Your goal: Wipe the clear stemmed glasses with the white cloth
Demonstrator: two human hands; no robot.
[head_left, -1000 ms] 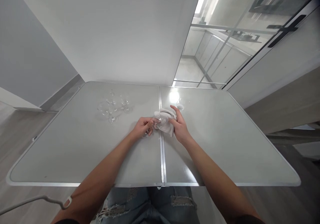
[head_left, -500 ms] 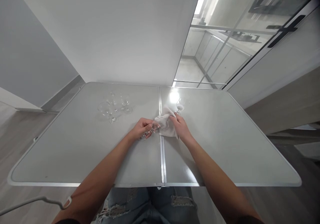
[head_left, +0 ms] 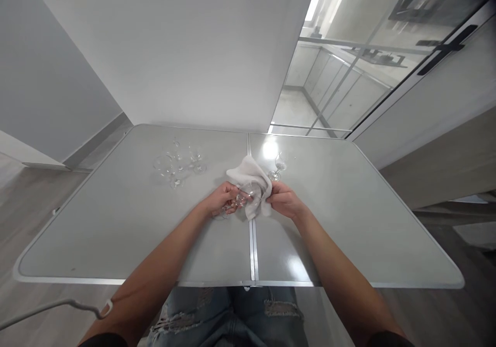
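My left hand (head_left: 226, 199) is closed around the stem of a clear stemmed glass (head_left: 250, 192), which lies tilted with its bowl to the right. A white cloth (head_left: 250, 170) drapes behind and beside that bowl. The fingers of my right hand (head_left: 283, 199) pinch the cloth's right side, close to the bowl's rim. Just beyond my right hand, another stemmed glass (head_left: 278, 167) stands on the table. To the left, several clear stemmed glasses (head_left: 176, 167) form a group.
The pale folding table (head_left: 116, 233) has a metal seam (head_left: 252, 254) down its middle and a metal rim. A white wall (head_left: 186, 52) rises behind it, with a glass sliding door (head_left: 333, 78) at the right. A grey cable (head_left: 58, 304) hangs at lower left.
The cloth has spread out and shifted left and upward behind the glass bowl. My right hand has moved slightly right and down, still gripping the cloth. My left hand stays on the glass.
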